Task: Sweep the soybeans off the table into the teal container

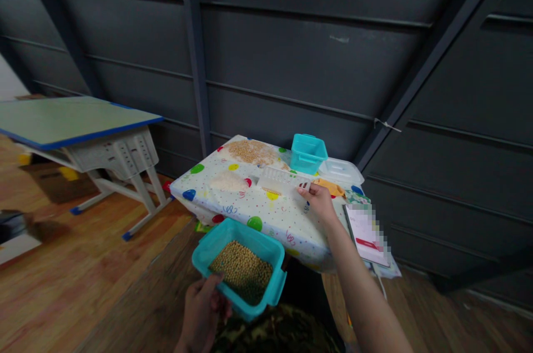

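Note:
My left hand (pixel 202 308) grips the near edge of a teal plastic box (pixel 208 250) filled with brownish beans, held low in front of me over my lap. My right hand (pixel 318 198) reaches out to the small table (pixel 266 214) with its dotted white cloth and is closed on the end of a clear plastic scoop-like tray (pixel 277 179). On the cloth lie a heap of tan grain (pixel 251 151) and a smaller heap of white grain (pixel 227 181).
A second teal box (pixel 307 151) and a clear lidded container (pixel 340 170) stand at the table's far edge, an orange item (pixel 332 186) beside them. A phone or card (pixel 366 233) lies at the right end. A blue-edged desk (pixel 75 120) stands left, dark wall behind.

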The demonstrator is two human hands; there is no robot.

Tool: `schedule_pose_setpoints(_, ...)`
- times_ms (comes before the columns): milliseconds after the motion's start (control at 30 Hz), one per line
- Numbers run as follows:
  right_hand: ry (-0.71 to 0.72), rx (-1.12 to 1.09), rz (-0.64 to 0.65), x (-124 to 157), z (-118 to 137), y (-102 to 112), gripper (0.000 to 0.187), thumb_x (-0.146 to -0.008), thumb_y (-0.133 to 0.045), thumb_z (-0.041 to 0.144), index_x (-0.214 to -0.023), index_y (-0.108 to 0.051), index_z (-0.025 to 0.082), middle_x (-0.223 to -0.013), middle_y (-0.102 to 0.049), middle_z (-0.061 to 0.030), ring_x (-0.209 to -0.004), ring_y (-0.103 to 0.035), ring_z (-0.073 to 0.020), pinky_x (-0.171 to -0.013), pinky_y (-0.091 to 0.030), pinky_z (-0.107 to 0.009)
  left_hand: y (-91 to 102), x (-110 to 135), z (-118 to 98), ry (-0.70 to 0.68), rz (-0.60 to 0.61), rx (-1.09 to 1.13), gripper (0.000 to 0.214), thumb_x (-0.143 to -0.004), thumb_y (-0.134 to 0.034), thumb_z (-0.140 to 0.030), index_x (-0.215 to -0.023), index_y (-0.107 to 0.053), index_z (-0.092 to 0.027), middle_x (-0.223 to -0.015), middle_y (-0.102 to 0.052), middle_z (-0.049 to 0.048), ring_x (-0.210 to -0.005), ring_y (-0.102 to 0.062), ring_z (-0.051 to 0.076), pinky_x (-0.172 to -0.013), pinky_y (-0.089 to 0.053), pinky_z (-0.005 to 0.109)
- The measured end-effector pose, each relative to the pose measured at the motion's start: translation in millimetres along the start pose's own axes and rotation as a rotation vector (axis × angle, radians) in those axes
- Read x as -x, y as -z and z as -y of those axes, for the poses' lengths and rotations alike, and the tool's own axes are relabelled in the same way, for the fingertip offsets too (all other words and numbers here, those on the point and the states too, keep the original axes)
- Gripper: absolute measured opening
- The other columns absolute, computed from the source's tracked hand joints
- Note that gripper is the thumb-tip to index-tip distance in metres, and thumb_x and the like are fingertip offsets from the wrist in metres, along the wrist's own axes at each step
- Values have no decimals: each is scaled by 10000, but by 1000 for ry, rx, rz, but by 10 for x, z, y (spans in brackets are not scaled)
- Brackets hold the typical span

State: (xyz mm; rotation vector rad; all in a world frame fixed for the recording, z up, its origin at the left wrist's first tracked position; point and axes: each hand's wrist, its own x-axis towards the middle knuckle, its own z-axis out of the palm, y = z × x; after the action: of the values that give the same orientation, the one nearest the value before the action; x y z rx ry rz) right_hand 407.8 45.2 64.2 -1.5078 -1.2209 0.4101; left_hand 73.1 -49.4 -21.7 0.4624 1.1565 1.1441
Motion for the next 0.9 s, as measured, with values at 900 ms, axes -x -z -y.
schedule_pose_setpoints(900,-113,-123,55,550,183,70,506,-713,-843,672,-805,-810,175,-823,-789,-87,-718,-628,-228,-670,-479,-341,-180,58,-127,-47,33,-39,449,-566,-809,-479,-348,-490,-250,-322,-407,-40,-259,-437,145,-289,-320,268)
